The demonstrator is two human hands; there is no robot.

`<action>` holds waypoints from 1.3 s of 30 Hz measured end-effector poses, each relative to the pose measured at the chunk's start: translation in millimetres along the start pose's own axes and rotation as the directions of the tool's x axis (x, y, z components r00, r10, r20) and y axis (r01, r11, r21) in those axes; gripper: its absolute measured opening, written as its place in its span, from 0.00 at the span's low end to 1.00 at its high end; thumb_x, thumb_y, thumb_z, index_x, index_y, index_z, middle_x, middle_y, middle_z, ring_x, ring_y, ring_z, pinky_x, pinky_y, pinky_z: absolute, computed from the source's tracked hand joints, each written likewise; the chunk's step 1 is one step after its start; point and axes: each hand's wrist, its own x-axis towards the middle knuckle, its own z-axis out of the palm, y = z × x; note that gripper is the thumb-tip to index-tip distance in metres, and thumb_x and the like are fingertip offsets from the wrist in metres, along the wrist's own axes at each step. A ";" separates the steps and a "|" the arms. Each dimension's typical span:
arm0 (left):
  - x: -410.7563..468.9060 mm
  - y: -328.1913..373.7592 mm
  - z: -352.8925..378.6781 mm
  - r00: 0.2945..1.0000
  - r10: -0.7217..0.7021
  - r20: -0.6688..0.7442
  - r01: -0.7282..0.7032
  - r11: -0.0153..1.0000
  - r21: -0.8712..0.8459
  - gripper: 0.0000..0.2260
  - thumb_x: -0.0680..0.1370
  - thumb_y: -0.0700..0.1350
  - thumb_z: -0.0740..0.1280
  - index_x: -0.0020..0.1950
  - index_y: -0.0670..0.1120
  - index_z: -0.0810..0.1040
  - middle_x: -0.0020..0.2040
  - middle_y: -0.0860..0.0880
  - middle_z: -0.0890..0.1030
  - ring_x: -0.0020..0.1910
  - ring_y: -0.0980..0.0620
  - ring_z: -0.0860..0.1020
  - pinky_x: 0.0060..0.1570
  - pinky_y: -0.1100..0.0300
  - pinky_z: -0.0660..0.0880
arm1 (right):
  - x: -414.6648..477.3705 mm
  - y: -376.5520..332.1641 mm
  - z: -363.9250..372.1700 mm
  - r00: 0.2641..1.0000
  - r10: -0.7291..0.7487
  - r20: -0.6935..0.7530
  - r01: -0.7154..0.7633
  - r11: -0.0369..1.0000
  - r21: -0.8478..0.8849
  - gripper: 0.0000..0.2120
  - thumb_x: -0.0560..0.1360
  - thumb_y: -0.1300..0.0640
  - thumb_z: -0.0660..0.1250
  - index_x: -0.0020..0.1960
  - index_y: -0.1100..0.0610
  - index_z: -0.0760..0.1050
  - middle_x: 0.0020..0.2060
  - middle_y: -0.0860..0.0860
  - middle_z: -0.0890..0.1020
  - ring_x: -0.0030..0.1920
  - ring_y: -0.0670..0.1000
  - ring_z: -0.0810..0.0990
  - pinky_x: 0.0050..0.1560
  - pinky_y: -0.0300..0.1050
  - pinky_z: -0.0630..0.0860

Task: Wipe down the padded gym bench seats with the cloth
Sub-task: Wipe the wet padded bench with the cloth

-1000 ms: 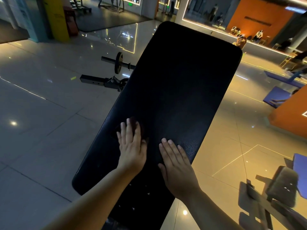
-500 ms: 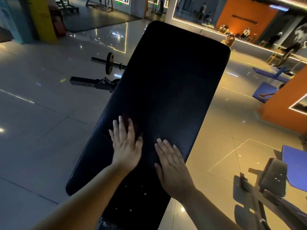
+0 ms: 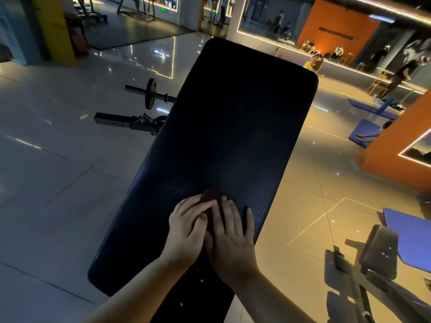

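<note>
Since the earlier frames the two hands have drawn together: the right hand (image 3: pixel 231 236), which lay flat on its own to the right, now sits against the left hand (image 3: pixel 186 229), and the cloth (image 3: pixel 210 198) has shifted from the pad's left side to its middle. The cloth, a small dark brownish wad, lies on the lower part of the black padded bench seat (image 3: pixel 233 124), just below the centre of the frame. The left hand lies on it, fingers lightly bent and angled across it, while the right hand presses flat with straight fingers along its right edge; neither hand is closed around it. A dark line of writing (image 3: pixel 335 37) crosses the orange wall at the upper right, too small to read, and a green sign (image 3: pixel 164 10) at the top is equally illegible. A weight plate on a bar (image 3: pixel 150 94) lies on the tiled floor at the left, a blue mat (image 3: pixel 410 236) at the right edge.
</note>
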 end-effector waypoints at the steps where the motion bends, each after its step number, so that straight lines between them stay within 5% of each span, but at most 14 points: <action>1: 1.6 -3.8 -2.0 0.999 0.047 0.011 -0.048 0.992 0.120 0.19 0.78 0.52 0.54 0.65 0.62 0.77 0.70 0.64 0.71 0.75 0.58 0.62 0.76 0.48 0.56 | 1.6 6.0 -4.8 0.999 -0.035 -0.009 0.035 0.999 -0.007 0.30 0.83 0.45 0.54 0.80 0.58 0.59 0.79 0.56 0.62 0.80 0.56 0.58 0.78 0.64 0.49; 4: -0.6 -5.5 -1.5 0.990 0.081 0.113 -0.110 0.955 0.275 0.24 0.78 0.52 0.53 0.75 0.64 0.66 0.76 0.66 0.57 0.78 0.62 0.49 0.76 0.55 0.46 | 7.7 35.9 -24.3 0.995 -0.094 -0.022 0.094 0.995 -0.017 0.31 0.80 0.51 0.52 0.81 0.59 0.55 0.82 0.53 0.54 0.81 0.53 0.52 0.79 0.60 0.41; 9: -2.6 -2.0 13.2 0.974 0.040 0.222 -0.088 0.973 0.213 0.30 0.82 0.43 0.55 0.82 0.55 0.47 0.80 0.62 0.43 0.78 0.63 0.36 0.78 0.54 0.37 | 42.8 63.4 -46.4 0.999 -0.027 -0.040 0.035 0.980 0.197 0.32 0.81 0.61 0.50 0.83 0.52 0.45 0.82 0.49 0.43 0.81 0.49 0.39 0.80 0.51 0.39; 14: -2.0 -8.9 12.3 0.976 0.053 0.211 -0.110 0.958 0.266 0.30 0.79 0.48 0.50 0.82 0.51 0.51 0.81 0.60 0.47 0.78 0.63 0.39 0.78 0.59 0.38 | 26.0 44.7 -30.3 0.970 -0.240 0.039 0.234 0.965 0.121 0.28 0.83 0.53 0.52 0.83 0.47 0.51 0.82 0.47 0.53 0.81 0.50 0.43 0.80 0.52 0.42; 17: -1.0 -13.4 5.3 0.965 0.080 0.251 -0.147 0.954 0.263 0.28 0.80 0.45 0.51 0.81 0.51 0.52 0.81 0.61 0.46 0.78 0.64 0.39 0.78 0.58 0.40 | 10.2 66.5 -27.6 0.962 -0.269 0.054 0.263 0.960 0.091 0.34 0.80 0.59 0.59 0.82 0.45 0.51 0.79 0.48 0.58 0.81 0.51 0.49 0.80 0.54 0.47; 20: 0.1 -11.9 1.6 0.954 0.079 0.290 -0.166 0.943 0.290 0.27 0.84 0.43 0.52 0.81 0.53 0.47 0.80 0.63 0.41 0.77 0.65 0.35 0.77 0.60 0.38 | 12.1 89.7 -41.4 0.975 -0.218 0.038 0.218 0.976 0.004 0.40 0.78 0.64 0.64 0.83 0.46 0.49 0.79 0.48 0.59 0.81 0.52 0.50 0.81 0.54 0.46; 25: -2.7 -3.3 7.0 0.961 0.068 0.268 -0.156 0.933 0.323 0.26 0.85 0.46 0.51 0.81 0.51 0.45 0.80 0.60 0.40 0.76 0.65 0.33 0.76 0.60 0.35 | 35.7 62.7 -50.7 1.000 -0.012 0.001 0.012 0.994 0.108 0.32 0.82 0.57 0.53 0.83 0.47 0.45 0.82 0.49 0.50 0.81 0.53 0.38 0.80 0.57 0.41; 27: -1.7 -4.5 7.2 0.966 0.067 0.249 -0.148 0.935 0.322 0.25 0.85 0.47 0.50 0.82 0.51 0.48 0.80 0.60 0.42 0.76 0.65 0.34 0.77 0.59 0.37 | 31.1 46.9 -43.0 0.995 -0.101 0.024 0.097 0.988 0.124 0.32 0.81 0.57 0.53 0.83 0.46 0.48 0.82 0.49 0.51 0.81 0.54 0.40 0.80 0.57 0.40; 30: -0.5 -9.4 6.8 0.971 0.071 0.230 -0.146 0.933 0.328 0.23 0.85 0.45 0.50 0.81 0.51 0.51 0.80 0.61 0.43 0.77 0.65 0.36 0.79 0.57 0.41 | 8.5 49.5 -34.4 0.939 -0.335 0.073 0.332 0.942 0.050 0.38 0.77 0.62 0.65 0.82 0.46 0.54 0.80 0.52 0.60 0.81 0.56 0.52 0.79 0.56 0.50; 32: -1.2 -11.8 9.5 0.970 0.066 0.233 -0.148 0.922 0.357 0.24 0.85 0.46 0.48 0.81 0.51 0.47 0.80 0.61 0.41 0.77 0.64 0.34 0.79 0.57 0.41 | -2.6 66.0 -36.2 0.939 -0.335 0.080 0.337 0.942 -0.012 0.44 0.72 0.65 0.70 0.82 0.47 0.55 0.78 0.53 0.64 0.80 0.56 0.55 0.77 0.54 0.53; 36: -5.8 -11.8 17.1 0.965 0.071 0.252 -0.181 0.876 0.447 0.28 0.81 0.52 0.41 0.81 0.49 0.40 0.80 0.56 0.37 0.77 0.60 0.32 0.75 0.60 0.32 | 5.2 90.0 -51.8 0.979 -0.193 0.062 0.194 0.981 -0.008 0.45 0.76 0.70 0.62 0.83 0.44 0.44 0.82 0.50 0.51 0.80 0.54 0.36 0.78 0.52 0.41; 39: -9.5 -12.5 19.5 0.964 0.043 0.264 -0.176 0.846 0.504 0.29 0.80 0.53 0.40 0.81 0.49 0.37 0.80 0.55 0.33 0.76 0.59 0.30 0.75 0.59 0.31 | 23.2 72.7 -55.3 0.996 -0.076 0.056 0.070 0.993 0.096 0.34 0.82 0.57 0.55 0.82 0.46 0.43 0.82 0.50 0.44 0.80 0.54 0.33 0.80 0.59 0.40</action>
